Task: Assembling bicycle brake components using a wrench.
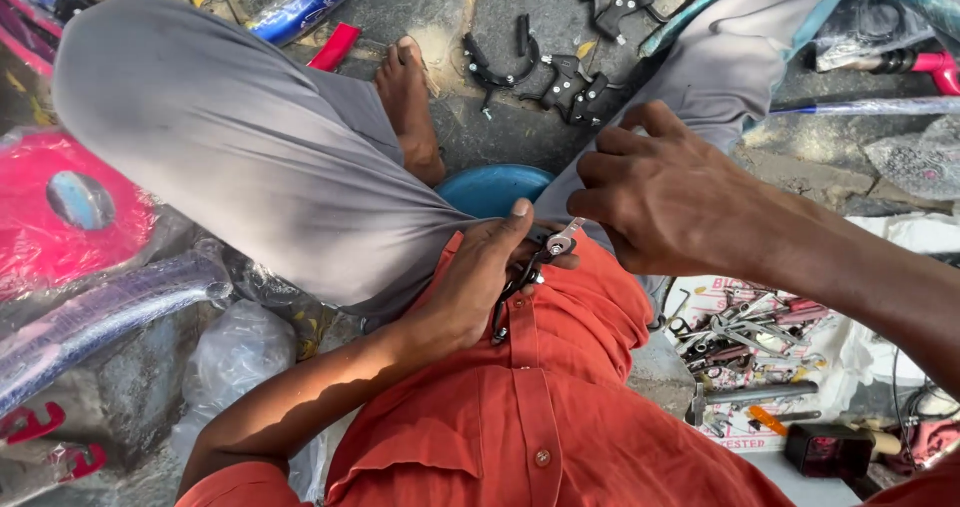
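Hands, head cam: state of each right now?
Left hand: closed around a black brake caliper.
Right hand: fingers curled at the caliper's silver top end; actual grip cannot be told.

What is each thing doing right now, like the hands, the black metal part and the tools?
left hand: closed around the black brake part.
right hand: curled, fingertips at the part's silver end.
loose brake parts: lying scattered on the ground.
tools: piled on paper.
blue stool: mostly hidden.

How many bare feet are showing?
1: a bare foot rests on the stone ground between the grey-trousered knees, above the blue stool. The other foot is hidden.
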